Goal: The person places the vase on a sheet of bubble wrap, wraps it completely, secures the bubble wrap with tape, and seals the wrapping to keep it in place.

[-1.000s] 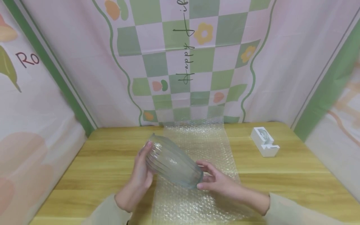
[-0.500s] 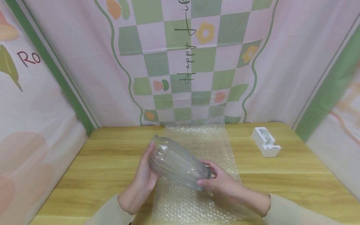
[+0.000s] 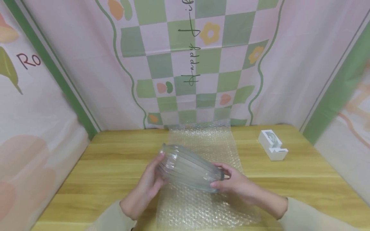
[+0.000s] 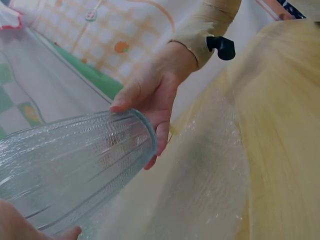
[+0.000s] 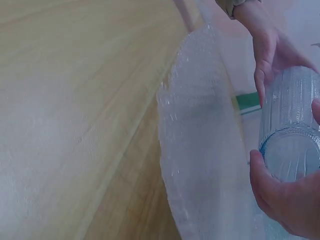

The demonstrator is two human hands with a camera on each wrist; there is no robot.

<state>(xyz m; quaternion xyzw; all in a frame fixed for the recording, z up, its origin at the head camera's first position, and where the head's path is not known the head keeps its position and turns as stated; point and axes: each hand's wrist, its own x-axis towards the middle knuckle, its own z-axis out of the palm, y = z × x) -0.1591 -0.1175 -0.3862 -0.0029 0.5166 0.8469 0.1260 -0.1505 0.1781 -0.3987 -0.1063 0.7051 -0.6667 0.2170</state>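
Note:
A clear ribbed glass vase (image 3: 190, 168) lies tilted on its side above the bubble wrap (image 3: 199, 205), its flared end to the left. My left hand (image 3: 151, 178) grips the wider left part, thumb on the near top. At the narrower right end, my right hand (image 3: 238, 186) holds the vase with thumb in front and fingers behind. In the left wrist view, the vase (image 4: 75, 155) stretches between both hands, with the right hand (image 4: 155, 95) curled at its far rim. The right wrist view shows the round end of the vase (image 5: 292, 135) facing the camera.
The bubble wrap runs in a long strip over the wooden table (image 3: 101, 179) to the back curtain (image 3: 185, 64). A white tape dispenser (image 3: 273, 146) stands at the back right. Printed cloth hangs on both sides.
Both hands have carried the vase a little to the right. It has turned closer to level, its left end lower and its right end slightly higher than before.

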